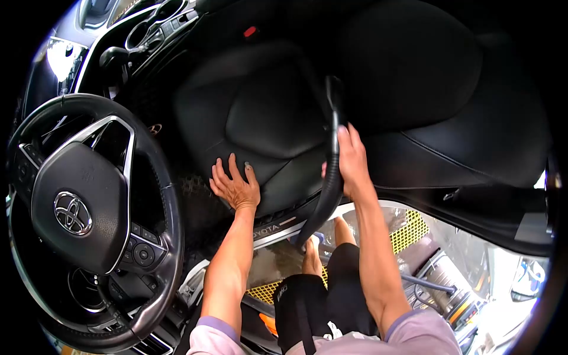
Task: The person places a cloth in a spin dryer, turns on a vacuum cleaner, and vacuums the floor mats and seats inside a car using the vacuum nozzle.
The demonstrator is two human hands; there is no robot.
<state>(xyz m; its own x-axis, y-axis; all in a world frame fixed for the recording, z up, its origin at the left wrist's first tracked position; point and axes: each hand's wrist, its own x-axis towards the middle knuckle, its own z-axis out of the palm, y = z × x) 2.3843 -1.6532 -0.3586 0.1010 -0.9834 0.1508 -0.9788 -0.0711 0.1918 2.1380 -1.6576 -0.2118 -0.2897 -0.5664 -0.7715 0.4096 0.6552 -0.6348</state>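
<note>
My right hand (353, 163) is wrapped round a black vacuum hose (329, 198), near where the ribbed hose meets its nozzle (335, 97). The nozzle points away from me, over the join between the seat cushion and the backrest; whether its tip touches the seat cannot be made out. My left hand (236, 184) lies with spread fingers on the front edge of the black car seat cushion (269, 121), holding nothing. From my right hand the hose curves down over the door sill towards my legs.
A steering wheel (168, 216) stands at left, with the gear lever (113, 57) beyond. The seat backrest (414, 65) fills the upper right. Below are the door sill (266, 231) and yellow floor grating (409, 229). A metal-bodied vacuum cleaner (445, 278) stands outside at lower right.
</note>
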